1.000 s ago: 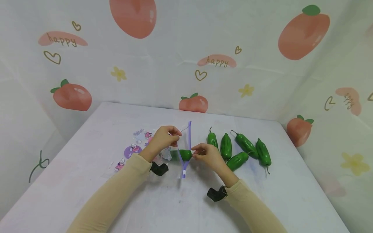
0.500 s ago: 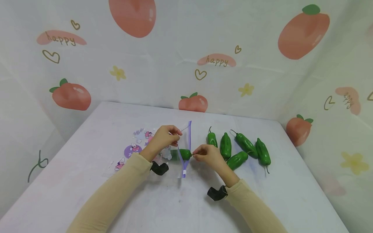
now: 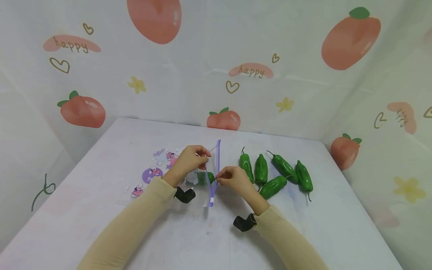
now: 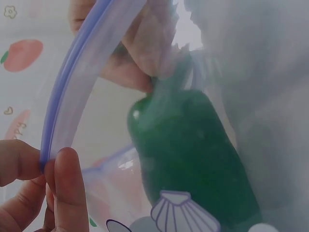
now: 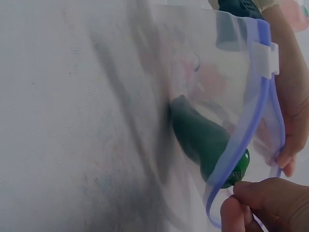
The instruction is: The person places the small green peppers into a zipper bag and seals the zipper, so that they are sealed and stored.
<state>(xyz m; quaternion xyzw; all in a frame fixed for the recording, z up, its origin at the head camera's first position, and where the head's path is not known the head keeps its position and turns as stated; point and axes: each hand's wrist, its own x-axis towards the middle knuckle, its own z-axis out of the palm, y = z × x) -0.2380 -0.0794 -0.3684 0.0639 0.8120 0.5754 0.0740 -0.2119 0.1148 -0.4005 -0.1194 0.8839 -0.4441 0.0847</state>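
My left hand (image 3: 193,159) pinches one edge of the purple zip strip on a clear printed slider bag (image 3: 152,174), holding its mouth apart. A green pepper (image 5: 203,140) lies mostly inside the bag, its stem end at the opening. The thumb and fingers of my right hand (image 3: 236,180) pinch that pepper by the stem, right at the bag's mouth. In the left wrist view the same pepper (image 4: 188,150) shows through the plastic. A white slider (image 5: 264,60) sits near one end of the strip.
To the right lie several more green peppers (image 3: 261,169) in a loose group on the white tabletop (image 3: 209,240). A pale cloth backdrop (image 3: 189,86) printed with fruit stands behind and at both sides of the table.
My right hand has moved left, pushing the pepper by its stem deeper into the bag. The left hand keeps its pinch on the bag's edge.
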